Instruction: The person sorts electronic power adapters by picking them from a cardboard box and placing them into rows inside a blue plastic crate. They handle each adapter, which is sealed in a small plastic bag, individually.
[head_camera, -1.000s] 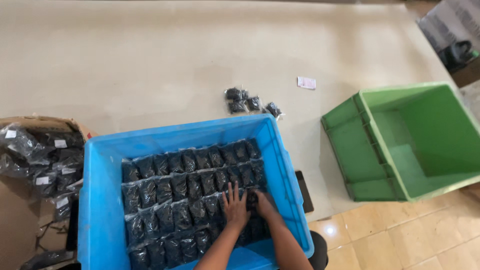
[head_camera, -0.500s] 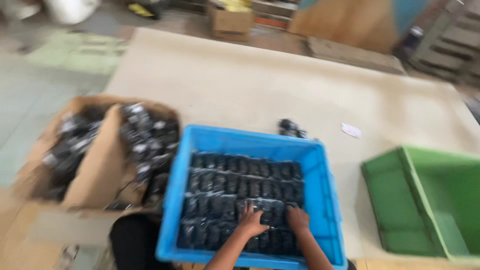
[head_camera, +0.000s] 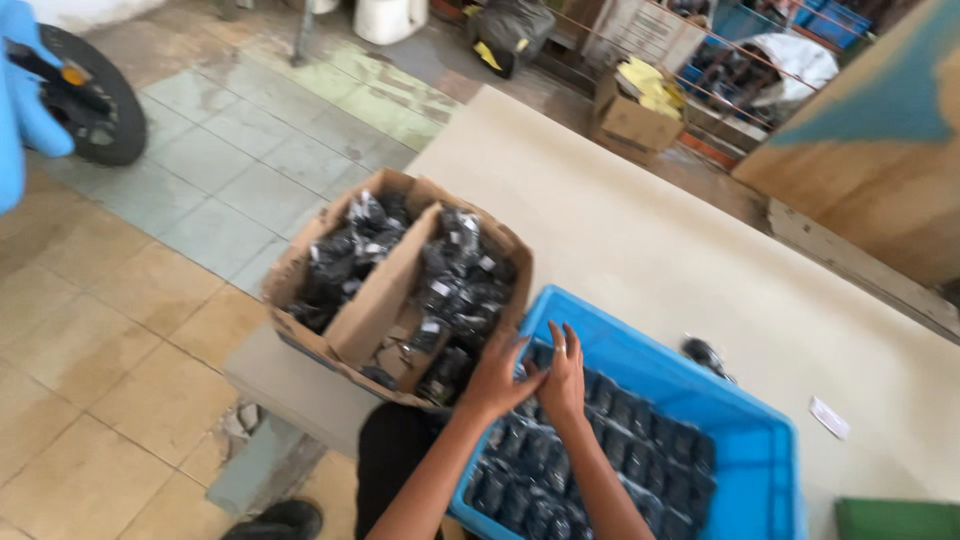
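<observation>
A blue plastic crate (head_camera: 745, 425) sits on the table at lower right, filled with neat rows of small black bagged parts (head_camera: 620, 455). My left hand (head_camera: 497, 375) and my right hand (head_camera: 562, 380) are close together over the crate's near-left corner, fingers spread, touching the rim and the packets there. Whether either hand grips a packet is hidden by blur. To their left stands a cardboard box (head_camera: 385, 300) with a divider, holding loose black bagged parts (head_camera: 455, 285).
The beige table (head_camera: 640, 240) stretches back and right; a few black parts (head_camera: 705, 353) and a white slip (head_camera: 829, 417) lie on it. A green bin's corner (head_camera: 895, 518) shows at lower right. Tiled floor, a wheel (head_camera: 85, 95) and another cardboard box (head_camera: 635, 115) lie beyond.
The view has swung left, bringing the cardboard box to the centre. Both hands have moved from the crate's near middle to its left corner, next to the cardboard box.
</observation>
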